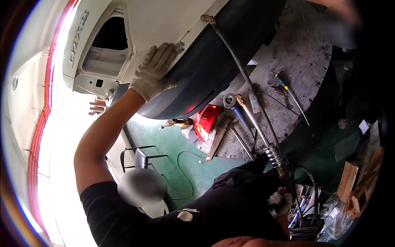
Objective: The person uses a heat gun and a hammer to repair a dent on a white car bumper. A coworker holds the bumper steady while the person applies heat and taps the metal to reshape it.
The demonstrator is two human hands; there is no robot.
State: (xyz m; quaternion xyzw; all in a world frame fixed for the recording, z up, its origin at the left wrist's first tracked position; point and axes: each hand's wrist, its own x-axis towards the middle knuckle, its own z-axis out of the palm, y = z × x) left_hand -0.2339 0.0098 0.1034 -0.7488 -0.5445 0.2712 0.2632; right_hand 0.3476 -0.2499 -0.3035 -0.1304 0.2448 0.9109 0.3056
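My left hand, in a pale knit glove, lies with stretched fingers against the pale car body panel. Its fingertips are by a scraped patch above the dark bumper. Low at the right, my right hand, gloved too, is curled round the lower end of a long metal rod tool with a spring and brass-coloured fittings. A bit of red shows at its fingers; the grip is partly hidden in shadow. A thick black cable runs from a metal end piece at the panel down past the rod.
On a worn round grey plate lie a blue angle grinder, a red tail light and a screwdriver. A black chair stands on the green floor. Cardboard and plastic wrap lie at lower right.
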